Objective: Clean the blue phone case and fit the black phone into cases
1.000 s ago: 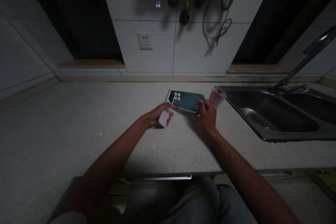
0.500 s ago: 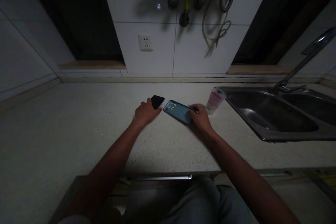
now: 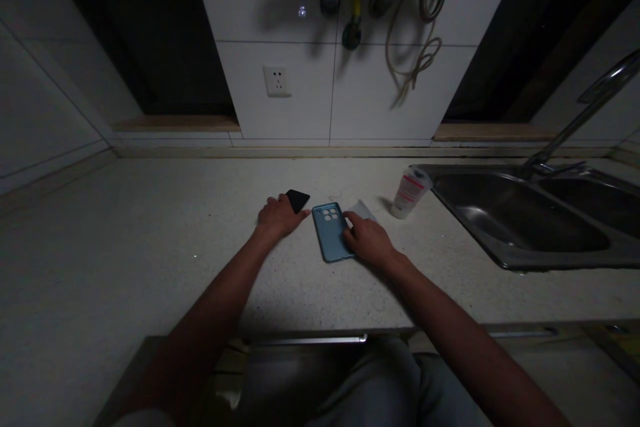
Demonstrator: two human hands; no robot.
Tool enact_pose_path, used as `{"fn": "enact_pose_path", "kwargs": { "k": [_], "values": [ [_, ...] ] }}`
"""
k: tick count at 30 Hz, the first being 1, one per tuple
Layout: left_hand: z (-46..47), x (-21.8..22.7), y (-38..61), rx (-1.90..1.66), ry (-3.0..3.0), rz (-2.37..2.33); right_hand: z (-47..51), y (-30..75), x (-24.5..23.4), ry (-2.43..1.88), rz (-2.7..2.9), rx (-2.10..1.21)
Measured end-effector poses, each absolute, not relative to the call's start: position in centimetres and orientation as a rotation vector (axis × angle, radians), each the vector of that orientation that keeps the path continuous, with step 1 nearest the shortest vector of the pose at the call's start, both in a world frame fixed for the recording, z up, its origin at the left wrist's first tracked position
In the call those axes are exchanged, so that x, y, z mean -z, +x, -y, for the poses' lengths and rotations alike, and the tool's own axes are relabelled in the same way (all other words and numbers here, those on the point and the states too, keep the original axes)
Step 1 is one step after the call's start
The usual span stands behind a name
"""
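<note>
A blue case (image 3: 330,232), a black phone (image 3: 299,199), a packet (image 3: 363,208) and a bottle (image 3: 410,192) are being borne by the counter (image 3: 150,227), the bottle nearest the sink (image 3: 510,217).

Both bare forearms reach forward from the near edge of the pale speckled stone surface (image 3: 150,233) and converge toward its middle. The left hand (image 3: 277,217) lies palm down, low on the surface, with its fingers together and stretched forward and its wrist straight. The right hand (image 3: 367,240) sits just right of it, knuckles up and wrist low, its fingers bent and pointing left. Whether they pinch or merely press cannot be told. The hands are near each other but not touching.
</note>
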State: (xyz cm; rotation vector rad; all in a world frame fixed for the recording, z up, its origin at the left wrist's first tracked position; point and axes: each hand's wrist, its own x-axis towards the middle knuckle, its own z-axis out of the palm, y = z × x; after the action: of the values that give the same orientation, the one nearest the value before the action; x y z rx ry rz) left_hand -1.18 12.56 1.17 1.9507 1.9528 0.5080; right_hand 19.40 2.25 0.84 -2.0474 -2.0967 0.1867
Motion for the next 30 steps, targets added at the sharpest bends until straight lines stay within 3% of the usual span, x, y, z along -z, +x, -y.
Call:
{"fn": "enact_pose_path", "kwargs": {
  "k": [8,30],
  "values": [
    [-12.2,-1.4,-1.1,-0.271,2.128,-1.983,-2.2,19.2,-0.7,-2.105,2.12,-0.128],
    [-11.9,0.7,-0.4,-0.219,2.274,-2.087,-2.3,18.8,-0.3,-2.145,2.089,-0.036]
  ]
}}
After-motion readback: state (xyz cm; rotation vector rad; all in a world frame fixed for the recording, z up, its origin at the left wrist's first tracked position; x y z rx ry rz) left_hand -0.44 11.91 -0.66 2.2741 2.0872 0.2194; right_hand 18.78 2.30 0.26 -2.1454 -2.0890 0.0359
